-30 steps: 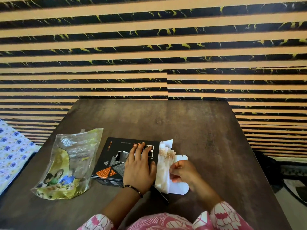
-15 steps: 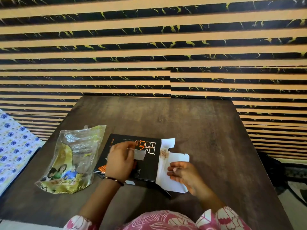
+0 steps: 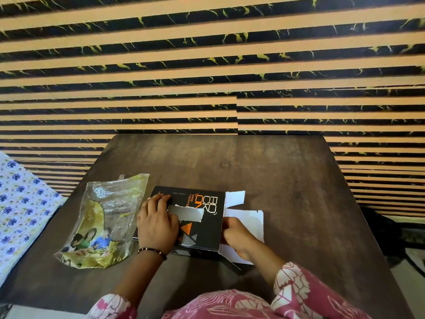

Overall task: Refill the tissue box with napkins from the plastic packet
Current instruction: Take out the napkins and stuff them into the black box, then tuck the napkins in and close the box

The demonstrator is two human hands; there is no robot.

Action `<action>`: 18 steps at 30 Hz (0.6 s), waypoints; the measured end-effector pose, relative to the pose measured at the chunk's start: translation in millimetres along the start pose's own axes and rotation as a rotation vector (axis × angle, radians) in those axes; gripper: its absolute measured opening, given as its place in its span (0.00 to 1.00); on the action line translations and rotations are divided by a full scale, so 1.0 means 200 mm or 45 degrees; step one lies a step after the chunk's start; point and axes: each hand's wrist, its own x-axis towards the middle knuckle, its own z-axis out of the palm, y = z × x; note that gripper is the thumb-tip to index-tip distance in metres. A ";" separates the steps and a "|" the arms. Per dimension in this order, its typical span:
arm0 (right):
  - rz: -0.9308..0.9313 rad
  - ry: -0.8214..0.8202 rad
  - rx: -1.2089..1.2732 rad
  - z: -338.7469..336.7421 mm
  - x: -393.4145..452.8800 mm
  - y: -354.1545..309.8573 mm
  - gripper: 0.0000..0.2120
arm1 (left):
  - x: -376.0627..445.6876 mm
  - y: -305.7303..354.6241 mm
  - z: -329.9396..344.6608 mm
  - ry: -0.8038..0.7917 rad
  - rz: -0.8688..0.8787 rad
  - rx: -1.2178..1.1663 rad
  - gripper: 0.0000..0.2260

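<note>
- Tissue box (image 3: 202,217): black carton with orange and white print, lying flat on the dark wooden table (image 3: 264,171), near the table's front edge and roughly at its centre.
- A pale napkin strip (image 3: 186,212) protrudes from the slot in the box's top face.
- Right end of the box: open, with white cardboard flaps (image 3: 250,219) folded outward onto the table.
- Left hand (image 3: 157,224): palm down on the left part of the box top, fingers held close together and slightly curled, fingertips beside the left end of the napkin strip. Whether they pinch the strip cannot be told.
- Right hand (image 3: 236,236): at the open right end of the box, fingers curled inward toward the opening; what they grip, if anything, cannot be told.
- Plastic packet (image 3: 103,222): clear and yellow-green with a printed picture, lying flat and crumpled just left of the box, not touching the left hand.
- Bracelet (image 3: 151,250): dark, on the left wrist, in front of the box.
- Striped wall (image 3: 207,65): behind the table, beyond the box.
</note>
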 end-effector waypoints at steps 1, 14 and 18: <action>0.019 -0.010 0.019 -0.01 0.00 0.00 0.16 | 0.00 0.00 0.00 0.006 0.001 0.003 0.26; -0.113 0.218 -0.635 -0.04 0.08 0.01 0.18 | -0.03 0.01 0.01 0.019 0.019 0.029 0.25; -0.126 0.189 -0.222 -0.08 0.08 0.04 0.18 | -0.03 -0.01 0.01 0.029 0.022 0.014 0.25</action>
